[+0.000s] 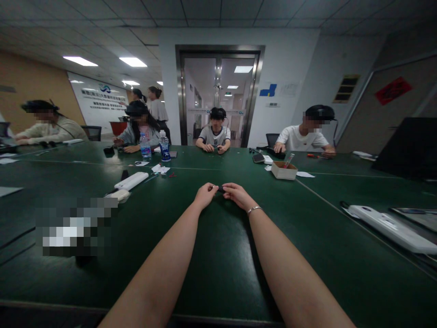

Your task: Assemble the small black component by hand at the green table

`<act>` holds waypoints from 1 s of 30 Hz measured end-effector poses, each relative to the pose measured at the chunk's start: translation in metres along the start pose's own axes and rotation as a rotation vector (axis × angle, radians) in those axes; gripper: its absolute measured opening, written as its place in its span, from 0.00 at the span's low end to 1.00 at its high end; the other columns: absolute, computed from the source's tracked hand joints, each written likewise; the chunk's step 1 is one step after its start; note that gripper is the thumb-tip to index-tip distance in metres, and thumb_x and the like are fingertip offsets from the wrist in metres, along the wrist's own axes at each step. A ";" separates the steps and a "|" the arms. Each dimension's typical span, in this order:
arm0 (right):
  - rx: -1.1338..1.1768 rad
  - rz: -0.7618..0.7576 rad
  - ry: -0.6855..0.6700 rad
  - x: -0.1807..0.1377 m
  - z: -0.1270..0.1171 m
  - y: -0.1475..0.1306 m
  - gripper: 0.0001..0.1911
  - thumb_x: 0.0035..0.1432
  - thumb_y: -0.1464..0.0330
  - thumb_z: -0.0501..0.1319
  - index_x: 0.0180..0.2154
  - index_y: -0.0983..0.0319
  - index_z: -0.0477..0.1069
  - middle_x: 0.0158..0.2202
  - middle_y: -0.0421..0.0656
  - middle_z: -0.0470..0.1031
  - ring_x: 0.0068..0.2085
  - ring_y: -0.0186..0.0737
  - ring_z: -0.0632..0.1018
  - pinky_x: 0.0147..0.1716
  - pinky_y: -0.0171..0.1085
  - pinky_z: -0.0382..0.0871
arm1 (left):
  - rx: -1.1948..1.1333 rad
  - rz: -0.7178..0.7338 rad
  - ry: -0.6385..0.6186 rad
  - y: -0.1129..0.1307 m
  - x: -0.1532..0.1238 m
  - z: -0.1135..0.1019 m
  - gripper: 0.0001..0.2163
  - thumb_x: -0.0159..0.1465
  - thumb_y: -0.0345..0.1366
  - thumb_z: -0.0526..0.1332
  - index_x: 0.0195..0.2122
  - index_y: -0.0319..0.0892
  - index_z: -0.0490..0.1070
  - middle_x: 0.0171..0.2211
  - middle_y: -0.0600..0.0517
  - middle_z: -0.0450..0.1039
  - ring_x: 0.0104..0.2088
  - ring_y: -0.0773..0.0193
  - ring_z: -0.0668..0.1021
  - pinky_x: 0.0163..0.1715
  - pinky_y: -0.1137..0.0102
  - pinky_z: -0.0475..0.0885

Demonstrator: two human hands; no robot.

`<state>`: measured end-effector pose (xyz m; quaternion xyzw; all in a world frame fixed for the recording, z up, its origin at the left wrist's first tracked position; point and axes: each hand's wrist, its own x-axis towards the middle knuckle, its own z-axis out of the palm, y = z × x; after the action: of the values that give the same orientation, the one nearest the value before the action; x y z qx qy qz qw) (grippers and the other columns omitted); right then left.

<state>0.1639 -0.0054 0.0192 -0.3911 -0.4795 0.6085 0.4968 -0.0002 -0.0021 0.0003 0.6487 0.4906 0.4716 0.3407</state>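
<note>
Both my arms reach forward over the dark green table (218, 255). My left hand (205, 195) and my right hand (238, 194) meet at the middle, fingers curled and pinched together on a small dark object (221, 187) held between them. The object is too small to name. A thin bracelet (254, 209) sits on my right wrist. Both hands rest low on the tabletop.
A white power strip (131, 181) lies to the left, another (392, 228) at the right. A small cardboard box (284, 170) stands ahead right, two water bottles (164, 146) ahead left. Several people sit round the far side; a dark laptop (409, 146) is far right.
</note>
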 end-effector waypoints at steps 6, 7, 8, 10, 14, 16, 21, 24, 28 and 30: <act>0.005 -0.001 -0.004 -0.001 0.001 -0.001 0.05 0.51 0.79 0.62 0.33 0.66 0.71 0.28 0.41 0.74 0.21 0.27 0.74 0.22 0.27 0.71 | 0.017 -0.012 -0.005 0.003 -0.002 -0.001 0.13 0.59 0.45 0.57 0.36 0.39 0.70 0.29 0.50 0.73 0.29 0.65 0.74 0.33 0.70 0.68; 0.006 -0.001 -0.004 -0.001 0.001 -0.001 0.05 0.51 0.79 0.62 0.33 0.66 0.71 0.28 0.41 0.73 0.21 0.27 0.74 0.22 0.27 0.71 | 0.022 -0.011 -0.005 0.002 -0.002 -0.001 0.14 0.59 0.45 0.57 0.37 0.39 0.71 0.29 0.50 0.73 0.29 0.65 0.74 0.33 0.70 0.68; 0.006 -0.002 -0.004 -0.002 0.001 -0.001 0.05 0.51 0.79 0.62 0.33 0.66 0.70 0.28 0.41 0.73 0.21 0.27 0.74 0.22 0.26 0.71 | 0.024 -0.008 -0.007 0.001 -0.002 -0.001 0.14 0.59 0.45 0.57 0.37 0.39 0.71 0.30 0.50 0.73 0.30 0.65 0.74 0.33 0.70 0.69; 0.007 -0.003 -0.011 -0.002 0.001 -0.001 0.05 0.51 0.79 0.62 0.33 0.66 0.70 0.27 0.41 0.73 0.21 0.28 0.74 0.21 0.26 0.71 | 0.016 0.008 -0.003 0.000 -0.002 0.000 0.14 0.58 0.44 0.60 0.40 0.40 0.71 0.32 0.49 0.73 0.31 0.65 0.75 0.35 0.69 0.69; 0.012 -0.001 -0.020 0.000 0.000 0.000 0.06 0.50 0.78 0.64 0.32 0.66 0.71 0.27 0.41 0.73 0.22 0.28 0.74 0.21 0.27 0.72 | -0.033 0.037 0.031 0.000 -0.001 0.000 0.13 0.56 0.36 0.62 0.43 0.40 0.69 0.39 0.47 0.73 0.36 0.65 0.75 0.40 0.68 0.69; 0.014 -0.001 -0.020 0.000 -0.001 0.000 0.06 0.50 0.78 0.64 0.32 0.66 0.71 0.27 0.42 0.74 0.22 0.28 0.74 0.22 0.27 0.72 | -0.039 0.052 0.047 0.000 -0.001 0.000 0.11 0.56 0.33 0.61 0.42 0.40 0.70 0.39 0.47 0.73 0.37 0.65 0.75 0.41 0.68 0.69; 0.016 0.003 -0.015 0.001 -0.001 0.001 0.05 0.51 0.78 0.64 0.33 0.66 0.71 0.26 0.41 0.73 0.21 0.28 0.74 0.21 0.26 0.71 | 0.006 0.083 0.043 -0.003 0.001 -0.001 0.07 0.57 0.34 0.60 0.37 0.40 0.72 0.36 0.48 0.74 0.36 0.64 0.75 0.40 0.68 0.69; 0.010 0.003 -0.008 0.001 -0.001 0.000 0.05 0.51 0.78 0.63 0.32 0.66 0.71 0.26 0.41 0.73 0.21 0.28 0.74 0.21 0.26 0.71 | 0.031 0.069 0.042 -0.005 0.003 0.000 0.08 0.58 0.36 0.59 0.36 0.40 0.72 0.34 0.48 0.74 0.34 0.64 0.75 0.39 0.67 0.69; -0.001 0.008 0.008 0.000 0.000 0.000 0.05 0.51 0.79 0.62 0.32 0.66 0.71 0.26 0.41 0.73 0.21 0.27 0.74 0.21 0.26 0.71 | 0.035 0.046 0.034 -0.006 0.004 0.001 0.09 0.59 0.39 0.59 0.36 0.39 0.72 0.31 0.49 0.74 0.32 0.64 0.75 0.38 0.69 0.69; -0.001 0.010 0.006 0.000 0.000 0.000 0.05 0.51 0.79 0.62 0.33 0.66 0.71 0.27 0.41 0.73 0.21 0.27 0.74 0.21 0.26 0.71 | 0.032 0.034 0.033 -0.006 0.004 0.001 0.10 0.59 0.40 0.58 0.36 0.39 0.72 0.30 0.49 0.74 0.32 0.65 0.76 0.36 0.69 0.69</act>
<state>0.1639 -0.0050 0.0190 -0.3956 -0.4765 0.6095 0.4949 -0.0013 0.0035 -0.0043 0.6545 0.4926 0.4802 0.3138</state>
